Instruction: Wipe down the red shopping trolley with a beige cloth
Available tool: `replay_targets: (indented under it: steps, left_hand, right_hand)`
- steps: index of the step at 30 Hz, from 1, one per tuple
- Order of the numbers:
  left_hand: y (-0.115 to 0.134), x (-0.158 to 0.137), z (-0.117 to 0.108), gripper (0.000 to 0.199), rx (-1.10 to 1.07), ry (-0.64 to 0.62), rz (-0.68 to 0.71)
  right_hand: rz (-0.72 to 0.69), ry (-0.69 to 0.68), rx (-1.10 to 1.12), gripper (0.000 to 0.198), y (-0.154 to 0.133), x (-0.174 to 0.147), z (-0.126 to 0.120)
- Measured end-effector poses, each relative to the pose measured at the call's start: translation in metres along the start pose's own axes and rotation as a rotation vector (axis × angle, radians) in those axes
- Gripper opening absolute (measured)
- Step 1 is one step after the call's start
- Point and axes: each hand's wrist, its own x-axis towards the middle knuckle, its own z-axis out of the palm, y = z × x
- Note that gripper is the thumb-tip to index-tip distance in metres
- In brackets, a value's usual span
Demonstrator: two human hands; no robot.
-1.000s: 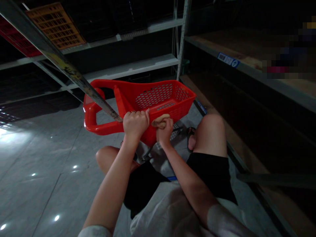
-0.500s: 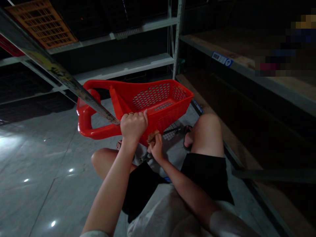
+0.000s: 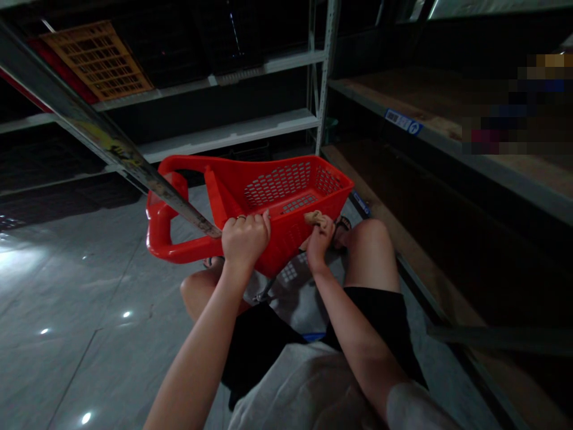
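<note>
A red plastic shopping cart (image 3: pixel 273 239) with perforated walls and a looped handle stands before my bent knees. My left hand (image 3: pixel 245 239) is closed over its near rim, close to the handle end. Beside that hand, a scuffed metal pole (image 3: pixel 147 173) slants down from the upper left; I cannot tell whether it is joined to the cart. In my right hand (image 3: pixel 319 243) is a crumpled tan cloth (image 3: pixel 316 218), held against the cart's near outer side, below the rim. The fingers partly cover the cloth.
White metal shelving (image 3: pixel 242 132) runs behind the cart, with an orange crate (image 3: pixel 101 60) on its upper level. At the right is a rack with wooden boards (image 3: pixel 430 98) and a blue label (image 3: pixel 403 121). Grey floor (image 3: pixel 62 298) extends to the left.
My right hand has moved with the cloth to the right along the cart's near side and up towards the rim. My left hand keeps its hold. The view has shifted slightly.
</note>
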Motion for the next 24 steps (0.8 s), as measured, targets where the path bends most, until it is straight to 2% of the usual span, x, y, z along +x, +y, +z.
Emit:
replay_targets:
  steps: [3,5,8,10,12,14,18,20,22,24]
  left_hand:
    - [0.001,0.001,0.001,0.064,0.025,0.026,0.010]
    - [0.001,0.001,0.002,0.064,0.018,0.021,0.003]
    - [0.001,0.000,0.002,0.064,-0.032,-0.014,-0.031]
    - [0.001,0.000,0.002,0.064,-0.053,-0.032,-0.045]
    - [0.002,0.000,0.002,0.064,-0.039,-0.031,-0.039]
    - [0.002,0.001,0.002,0.064,-0.011,-0.023,-0.021]
    - [0.002,0.002,0.002,0.066,0.012,-0.003,-0.003]
    - [0.001,0.001,0.002,0.065,-0.012,-0.003,-0.015]
    - [0.000,0.000,0.001,0.065,-0.053,-0.019,-0.034]
    - [-0.002,-0.002,0.001,0.065,-0.062,-0.031,-0.037]
  right_hand:
    - [0.079,-0.038,0.072,0.026,-0.004,-0.050,0.013]
    - [0.114,-0.062,0.103,0.025,-0.010,-0.063,0.020]
    - [0.147,-0.014,0.126,0.023,-0.020,-0.047,0.023]
    - [0.133,0.010,0.110,0.021,-0.025,-0.032,0.021]
    - [0.091,0.000,0.073,0.023,-0.028,-0.029,0.016]
    - [0.013,-0.078,0.033,0.026,-0.027,-0.046,0.011]
    - [-0.133,-0.343,-0.006,0.027,-0.015,-0.104,0.003]
    - [-0.147,-0.377,-0.016,0.027,-0.009,-0.116,0.001]
    - [-0.129,-0.312,-0.038,0.026,-0.005,-0.102,-0.001]
    - [-0.102,-0.206,-0.071,0.027,-0.001,-0.065,-0.004]
